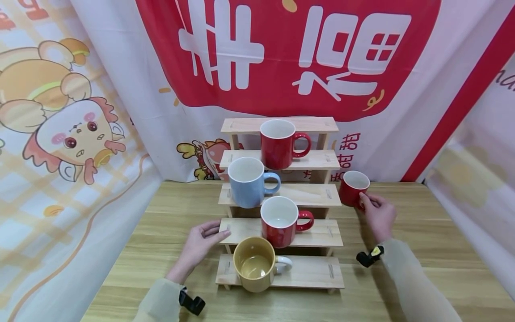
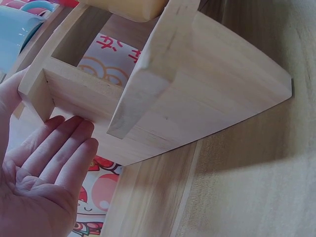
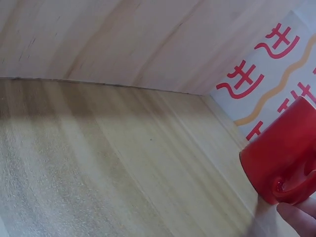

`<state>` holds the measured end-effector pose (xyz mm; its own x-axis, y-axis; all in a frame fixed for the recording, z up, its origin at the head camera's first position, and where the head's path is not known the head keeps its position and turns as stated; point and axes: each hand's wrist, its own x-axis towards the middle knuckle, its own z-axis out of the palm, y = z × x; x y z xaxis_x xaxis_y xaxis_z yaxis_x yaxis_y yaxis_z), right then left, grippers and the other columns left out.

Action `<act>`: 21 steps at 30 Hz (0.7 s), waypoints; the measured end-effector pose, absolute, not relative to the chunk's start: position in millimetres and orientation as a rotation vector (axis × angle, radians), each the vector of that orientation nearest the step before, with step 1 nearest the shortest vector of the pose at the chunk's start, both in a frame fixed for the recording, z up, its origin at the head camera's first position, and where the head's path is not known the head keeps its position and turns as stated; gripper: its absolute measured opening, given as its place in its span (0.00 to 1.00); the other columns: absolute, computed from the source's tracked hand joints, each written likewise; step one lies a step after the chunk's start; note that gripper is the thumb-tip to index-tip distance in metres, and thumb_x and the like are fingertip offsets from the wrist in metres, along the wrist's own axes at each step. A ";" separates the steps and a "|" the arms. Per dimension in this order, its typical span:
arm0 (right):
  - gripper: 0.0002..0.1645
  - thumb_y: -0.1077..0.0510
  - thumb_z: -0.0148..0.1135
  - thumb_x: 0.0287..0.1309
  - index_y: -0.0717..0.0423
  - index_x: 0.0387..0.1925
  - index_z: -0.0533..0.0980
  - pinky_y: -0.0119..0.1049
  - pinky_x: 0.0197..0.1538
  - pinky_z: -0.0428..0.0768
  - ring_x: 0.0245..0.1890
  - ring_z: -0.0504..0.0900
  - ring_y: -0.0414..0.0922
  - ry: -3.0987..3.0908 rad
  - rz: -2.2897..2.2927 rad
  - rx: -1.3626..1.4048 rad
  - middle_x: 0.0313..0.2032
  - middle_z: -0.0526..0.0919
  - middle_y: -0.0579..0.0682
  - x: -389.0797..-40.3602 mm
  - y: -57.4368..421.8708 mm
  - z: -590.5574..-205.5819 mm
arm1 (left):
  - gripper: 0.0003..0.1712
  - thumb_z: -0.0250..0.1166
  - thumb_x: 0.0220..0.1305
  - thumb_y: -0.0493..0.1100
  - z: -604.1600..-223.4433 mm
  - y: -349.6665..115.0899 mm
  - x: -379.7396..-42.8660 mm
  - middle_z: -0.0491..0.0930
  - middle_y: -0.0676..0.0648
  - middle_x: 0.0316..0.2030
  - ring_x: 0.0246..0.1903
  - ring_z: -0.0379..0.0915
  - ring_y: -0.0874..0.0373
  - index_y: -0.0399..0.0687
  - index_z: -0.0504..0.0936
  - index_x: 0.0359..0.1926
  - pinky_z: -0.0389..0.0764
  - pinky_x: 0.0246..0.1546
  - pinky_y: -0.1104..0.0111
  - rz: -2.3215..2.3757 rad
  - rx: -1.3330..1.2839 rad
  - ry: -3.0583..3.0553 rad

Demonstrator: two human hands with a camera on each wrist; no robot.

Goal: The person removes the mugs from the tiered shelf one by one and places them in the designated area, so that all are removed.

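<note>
On the right, my right hand (image 1: 379,216) pinches the handle of a small red mug (image 1: 354,188) with a white inside, beside the rack's upper steps. The right wrist view shows fingertips (image 3: 296,217) at the low end of that handle. My left hand (image 1: 203,243) holds the left end of a step on the stepped wooden rack (image 1: 322,232), thumb on top and fingers below the board. Its fingers (image 2: 59,148) lie nearly straight there. On the rack stand a tall red mug (image 1: 276,145), a light blue mug (image 1: 246,183), another red mug (image 1: 277,223) and a yellow mug (image 1: 254,264).
The rack stands on a wood-grain table (image 1: 161,210), its steps rising towards the back. A printed cloth (image 1: 281,98) hangs behind it, with more cloth along the left side (image 1: 120,179) and right side (image 1: 474,188).
</note>
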<state>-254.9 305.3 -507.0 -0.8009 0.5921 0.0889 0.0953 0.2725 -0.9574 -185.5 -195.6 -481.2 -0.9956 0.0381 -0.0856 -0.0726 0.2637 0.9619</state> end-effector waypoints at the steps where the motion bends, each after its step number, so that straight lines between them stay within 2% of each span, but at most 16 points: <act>1: 0.27 0.42 0.71 0.62 0.60 0.50 0.86 0.19 0.36 0.80 0.38 0.86 0.35 -2.128 1.541 -0.629 0.41 0.89 0.49 -254.7 305.5 -507.9 | 0.41 0.78 0.57 0.54 -481.3 -195.6 -185.5 0.80 0.35 0.57 0.57 0.77 0.43 0.36 0.76 0.64 0.79 0.57 0.57 1.852 -0.035 2.423; 5: 0.30 0.39 0.71 0.61 0.58 0.52 0.85 0.19 0.37 0.80 0.43 0.87 0.40 -2.148 1.555 -0.643 0.45 0.88 0.54 -254.6 307.0 -510.1 | 0.41 0.78 0.56 0.55 -481.7 -195.6 -185.4 0.80 0.35 0.57 0.57 0.77 0.43 0.36 0.76 0.64 0.79 0.57 0.57 1.846 -0.036 2.427; 11: 0.33 0.37 0.70 0.60 0.55 0.57 0.83 0.20 0.40 0.79 0.45 0.83 0.39 -2.184 1.567 -0.588 0.47 0.87 0.48 -251.1 311.3 -503.6 | 0.41 0.78 0.56 0.54 -482.1 -195.4 -185.0 0.80 0.35 0.57 0.57 0.78 0.43 0.36 0.76 0.64 0.79 0.57 0.57 1.856 -0.040 2.416; 16: 0.31 0.39 0.70 0.62 0.54 0.58 0.83 0.22 0.42 0.76 0.44 0.81 0.37 -2.196 1.444 -0.502 0.50 0.86 0.51 -247.1 313.3 -477.5 | 0.42 0.78 0.57 0.56 -481.2 -195.6 -184.7 0.80 0.35 0.58 0.57 0.77 0.43 0.36 0.75 0.65 0.79 0.57 0.57 1.844 -0.040 2.423; 21: 0.34 0.37 0.69 0.62 0.51 0.62 0.81 0.31 0.54 0.80 0.53 0.81 0.41 -2.215 1.408 -0.442 0.56 0.84 0.52 -241.0 308.3 -437.3 | 0.43 0.78 0.56 0.57 -480.1 -196.1 -185.4 0.79 0.35 0.58 0.58 0.77 0.43 0.36 0.75 0.65 0.79 0.58 0.57 1.836 -0.041 2.430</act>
